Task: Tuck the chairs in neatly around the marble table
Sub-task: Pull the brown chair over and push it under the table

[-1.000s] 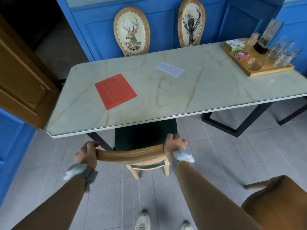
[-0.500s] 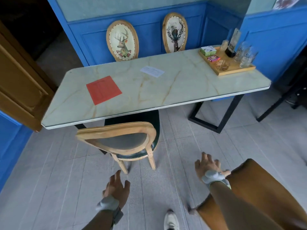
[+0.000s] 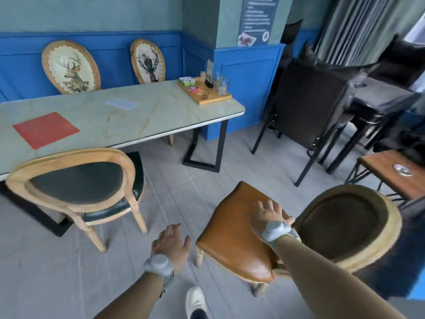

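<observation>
The marble table [image 3: 142,118] runs across the left half of the view. A wooden chair with a dark green seat [image 3: 78,187] stands at its near side, the seat partly under the top. A second chair with a brown leather seat [image 3: 234,236] stands apart from the table on the tiled floor at the lower right, its oval back nearest me. My right hand [image 3: 270,215] hovers flat over that brown seat, fingers spread. My left hand [image 3: 171,244] hangs open over the floor between the two chairs. Two chairs with deer pictures on their backs [image 3: 71,67] [image 3: 148,62] stand at the table's far side.
A wooden tray [image 3: 216,97] with glasses and small boxes sits at the table's right end, a red sheet [image 3: 46,130] and a white paper [image 3: 123,103] further left. Black chairs and a dark table [image 3: 322,107] crowd the right side, beside a small wooden table [image 3: 395,176].
Both hands let go of the green chair's back, now pushed in at the table. I turned right; my right hand has reached over the brown chair's seat.
</observation>
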